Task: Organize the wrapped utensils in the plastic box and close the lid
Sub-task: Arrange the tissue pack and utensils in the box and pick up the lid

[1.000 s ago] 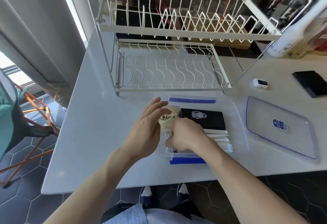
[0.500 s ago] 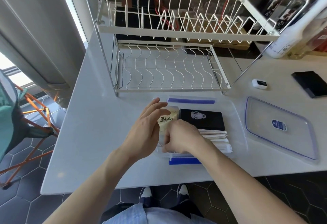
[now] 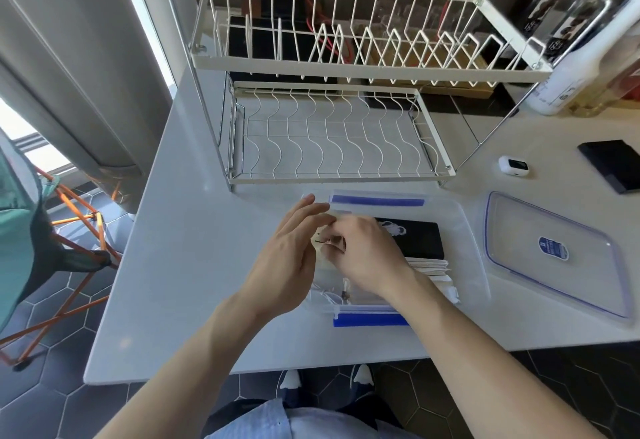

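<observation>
Nearest the table edge sits the clear plastic box (image 3: 464, 230), its blue latch flap (image 3: 370, 320) folded outward on the near side so the mouth is free for loading. Both hands work over its left end: the left hand (image 3: 287, 265) hovers at the box's left wall with fingers straight and loosely spread, holding nothing, probably steadying or guiding; the right hand (image 3: 363, 258) reaches in with fingers curled down onto a pale packet, though the hand hides most of it and whether it pinches or merely presses cannot be told. Inside, white paper-wrapped utensils (image 3: 434, 270) lie stacked along the right half, with a black packet (image 3: 415, 237) bearing a small white printed figure, unreadable, beyond them; packing looks well advanced. The lid (image 3: 554, 255) lies flat on the white table (image 3: 207, 248) just right of the box, apart from it, likely kept within reach for closing; its blue oval label is too small to read. Farther off stand a white wire dish rack (image 3: 332, 137), a small white device (image 3: 513, 165), a black slab (image 3: 613, 165) and a white bottle (image 3: 568, 82) whose print is illegible.
</observation>
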